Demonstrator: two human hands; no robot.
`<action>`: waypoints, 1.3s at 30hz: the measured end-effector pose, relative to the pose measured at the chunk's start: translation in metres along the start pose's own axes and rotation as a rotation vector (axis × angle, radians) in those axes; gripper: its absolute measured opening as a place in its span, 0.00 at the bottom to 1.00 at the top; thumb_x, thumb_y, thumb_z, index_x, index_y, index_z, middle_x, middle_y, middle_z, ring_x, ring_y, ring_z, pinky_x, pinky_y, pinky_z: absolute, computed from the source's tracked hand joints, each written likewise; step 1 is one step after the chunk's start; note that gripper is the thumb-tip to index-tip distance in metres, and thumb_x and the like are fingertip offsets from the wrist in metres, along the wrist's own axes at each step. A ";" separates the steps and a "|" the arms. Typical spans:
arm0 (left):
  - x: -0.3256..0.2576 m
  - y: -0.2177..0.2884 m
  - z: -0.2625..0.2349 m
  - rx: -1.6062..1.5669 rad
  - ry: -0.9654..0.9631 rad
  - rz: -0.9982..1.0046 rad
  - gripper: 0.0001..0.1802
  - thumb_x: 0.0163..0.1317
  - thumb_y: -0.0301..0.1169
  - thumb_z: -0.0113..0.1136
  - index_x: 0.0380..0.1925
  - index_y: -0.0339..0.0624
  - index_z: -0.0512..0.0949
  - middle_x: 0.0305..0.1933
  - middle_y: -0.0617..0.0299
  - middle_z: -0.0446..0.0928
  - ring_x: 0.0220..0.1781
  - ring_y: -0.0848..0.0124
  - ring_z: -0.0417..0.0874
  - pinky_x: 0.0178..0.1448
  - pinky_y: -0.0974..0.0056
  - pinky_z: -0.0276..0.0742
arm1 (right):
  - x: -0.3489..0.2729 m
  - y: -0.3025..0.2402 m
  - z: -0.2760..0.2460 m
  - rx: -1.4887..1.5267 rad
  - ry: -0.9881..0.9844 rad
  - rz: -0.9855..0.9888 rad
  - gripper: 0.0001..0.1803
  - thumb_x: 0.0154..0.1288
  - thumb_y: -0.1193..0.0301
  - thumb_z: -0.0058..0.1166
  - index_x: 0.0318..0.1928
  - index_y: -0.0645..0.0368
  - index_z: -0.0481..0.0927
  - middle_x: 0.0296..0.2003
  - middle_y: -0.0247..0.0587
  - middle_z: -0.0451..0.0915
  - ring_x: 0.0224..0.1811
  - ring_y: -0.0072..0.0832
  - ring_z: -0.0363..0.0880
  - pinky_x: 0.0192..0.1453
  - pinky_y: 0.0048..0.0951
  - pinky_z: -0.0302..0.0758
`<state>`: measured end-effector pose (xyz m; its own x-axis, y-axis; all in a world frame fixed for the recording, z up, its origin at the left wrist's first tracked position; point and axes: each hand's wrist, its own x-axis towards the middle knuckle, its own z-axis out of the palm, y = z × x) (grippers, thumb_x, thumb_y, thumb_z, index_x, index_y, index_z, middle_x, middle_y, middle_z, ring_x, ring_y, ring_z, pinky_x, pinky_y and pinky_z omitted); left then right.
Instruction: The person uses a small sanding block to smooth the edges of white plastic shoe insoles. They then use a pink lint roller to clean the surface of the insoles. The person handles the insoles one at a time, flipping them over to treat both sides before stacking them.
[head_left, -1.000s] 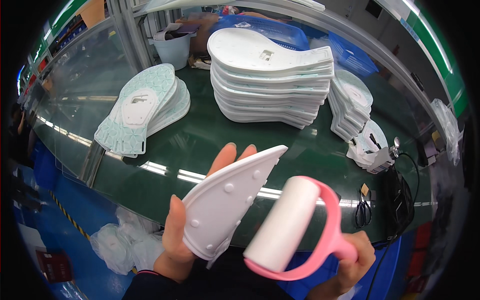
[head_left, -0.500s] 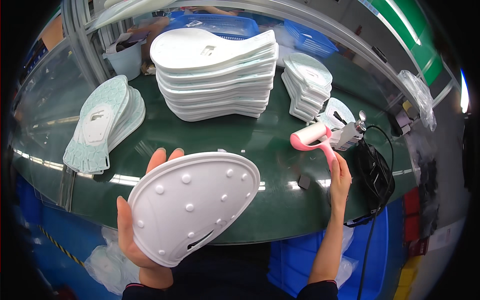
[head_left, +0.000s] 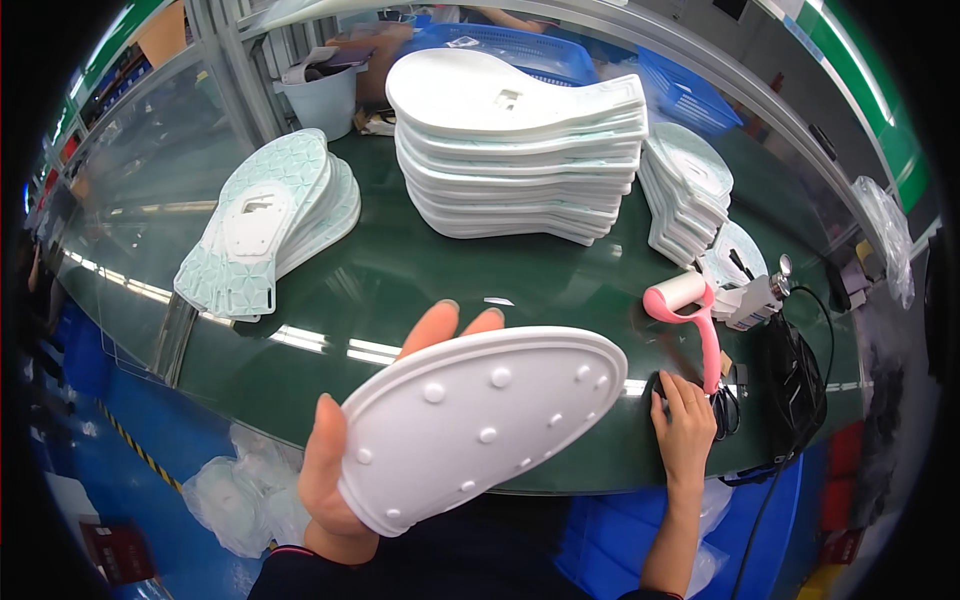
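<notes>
My left hand (head_left: 335, 490) grips a white oval plastic panel (head_left: 460, 400) by its left edge, thumb on the near side and fingertips showing above its upper rim. Round raised bumps dot the face turned to me. Near the table's front edge, my right hand (head_left: 685, 425) has its fingers bent down around a small dark block (head_left: 656, 384), mostly hidden beneath them. Just beyond those fingers lies a pink-handled lint roller (head_left: 682, 292) with a white roll, out of my grasp.
A tall stack of white padded panels (head_left: 520, 150) stands at the back, with smaller stacks left (head_left: 250, 220) and right (head_left: 690, 190). A metal-topped bottle (head_left: 755, 305), black bag (head_left: 795, 385) and coiled black cable (head_left: 728, 412) are at right. Blue baskets (head_left: 510, 55) stand behind.
My right hand has let go of the lint roller, now on the table, and moved nearer to the small dark block. The white panel has tilted in my left hand. The whole view has shifted.
</notes>
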<state>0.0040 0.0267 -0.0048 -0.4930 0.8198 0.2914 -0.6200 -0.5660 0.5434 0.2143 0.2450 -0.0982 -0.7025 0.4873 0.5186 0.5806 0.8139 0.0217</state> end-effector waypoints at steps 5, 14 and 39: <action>-0.003 0.002 -0.002 0.027 -0.010 -0.009 0.41 0.62 0.56 0.28 0.64 0.35 0.40 0.67 0.42 0.44 0.68 0.51 0.51 0.67 0.46 0.47 | 0.003 0.001 0.003 0.015 0.020 0.037 0.14 0.51 0.80 0.53 0.42 0.60 0.78 0.36 0.42 0.78 0.36 0.34 0.78 0.41 0.31 0.74; -0.003 0.009 0.003 0.015 -0.052 -0.152 0.49 0.56 0.63 0.35 0.65 0.37 0.38 0.69 0.45 0.40 0.70 0.56 0.45 0.69 0.54 0.41 | 0.028 -0.063 -0.052 1.224 0.325 0.606 0.08 0.57 0.84 0.48 0.37 0.64 0.74 0.30 0.43 0.75 0.25 0.23 0.76 0.20 0.16 0.73; -0.012 -0.002 0.020 0.064 -0.046 -0.108 0.45 0.58 0.64 0.33 0.66 0.46 0.40 0.67 0.41 0.42 0.68 0.49 0.49 0.67 0.43 0.46 | 0.046 -0.168 -0.087 1.542 0.178 0.065 0.12 0.59 0.73 0.47 0.38 0.63 0.60 0.17 0.40 0.68 0.12 0.18 0.63 0.16 0.16 0.62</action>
<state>0.0234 0.0197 0.0068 -0.3958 0.8798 0.2633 -0.6271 -0.4684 0.6224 0.1204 0.1037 -0.0040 -0.5728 0.5819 0.5773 -0.4422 0.3737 -0.8154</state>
